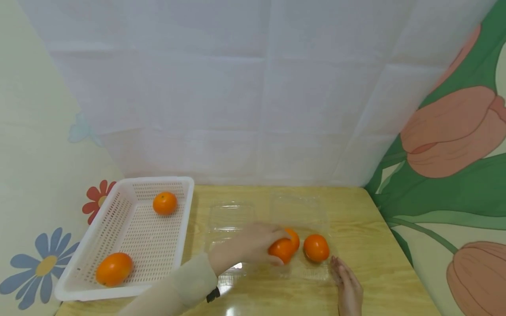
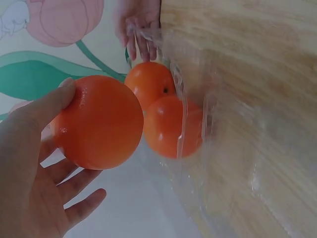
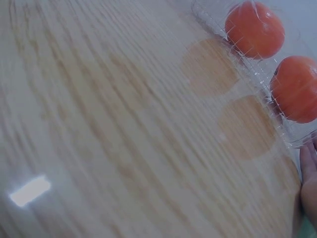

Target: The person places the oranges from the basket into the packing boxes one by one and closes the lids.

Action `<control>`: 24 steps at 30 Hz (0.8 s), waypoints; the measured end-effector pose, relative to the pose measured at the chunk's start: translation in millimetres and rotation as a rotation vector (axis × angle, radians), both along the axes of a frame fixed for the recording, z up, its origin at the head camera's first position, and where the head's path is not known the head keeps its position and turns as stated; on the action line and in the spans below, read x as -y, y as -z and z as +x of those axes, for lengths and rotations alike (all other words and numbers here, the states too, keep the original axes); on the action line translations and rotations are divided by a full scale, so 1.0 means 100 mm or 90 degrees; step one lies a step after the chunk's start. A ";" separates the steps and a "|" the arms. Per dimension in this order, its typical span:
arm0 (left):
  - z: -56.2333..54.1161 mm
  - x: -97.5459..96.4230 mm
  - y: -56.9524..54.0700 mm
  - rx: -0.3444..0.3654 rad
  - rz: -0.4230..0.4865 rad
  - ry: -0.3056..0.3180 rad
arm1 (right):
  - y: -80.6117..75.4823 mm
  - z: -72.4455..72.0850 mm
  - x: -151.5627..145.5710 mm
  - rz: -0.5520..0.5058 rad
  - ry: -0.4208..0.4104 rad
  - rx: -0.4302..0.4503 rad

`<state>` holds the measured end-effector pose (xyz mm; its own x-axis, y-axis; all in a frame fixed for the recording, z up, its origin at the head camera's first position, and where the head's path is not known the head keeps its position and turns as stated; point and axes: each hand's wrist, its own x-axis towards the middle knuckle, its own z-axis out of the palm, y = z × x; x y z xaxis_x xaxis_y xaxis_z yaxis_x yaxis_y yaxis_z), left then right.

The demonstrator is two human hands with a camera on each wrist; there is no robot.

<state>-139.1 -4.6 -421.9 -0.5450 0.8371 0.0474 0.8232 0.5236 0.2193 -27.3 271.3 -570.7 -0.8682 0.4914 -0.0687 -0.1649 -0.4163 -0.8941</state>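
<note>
My left hand [image 1: 257, 243] holds an orange [image 2: 97, 122] between thumb and fingers, above a clear plastic container [image 1: 320, 274]. Two more oranges sit in that container: one [image 1: 316, 248] at its right side, the other [image 1: 294, 239] partly hidden behind the held orange in the head view. At the container's right edge is my right hand [image 1: 348, 285], its fingers extended and close against the plastic side. Only part of this hand [image 3: 309, 173] shows in the right wrist view, by the container's corner.
A white perforated basket [image 1: 183, 237] stands on the left of the wooden table [image 1: 363, 228], with one orange [image 1: 164, 203] at its back and another [image 1: 114, 269] at its front. More clear plastic packaging [image 1: 231, 215] lies between basket and container. A white cloth [image 1: 237, 109] hangs behind.
</note>
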 end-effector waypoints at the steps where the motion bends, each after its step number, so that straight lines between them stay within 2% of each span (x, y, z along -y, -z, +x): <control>1: 0.01 -0.02 0.02 -0.003 0.003 0.005 | 0.00 0.00 0.00 0.002 0.001 0.017; 5: 0.02 -0.12 0.12 0.006 0.018 0.019 | -0.01 0.00 0.00 0.009 0.003 0.045; 11: 0.04 -0.24 0.29 0.044 0.032 0.010 | -0.01 0.01 0.00 0.004 -0.004 -0.012; 14: 0.05 -0.29 0.38 0.031 0.038 0.012 | -0.01 0.02 0.00 0.000 -0.007 -0.027; 24: 0.11 -0.45 0.53 -0.013 0.062 0.041 | -0.01 0.01 0.01 -0.009 -0.003 -0.026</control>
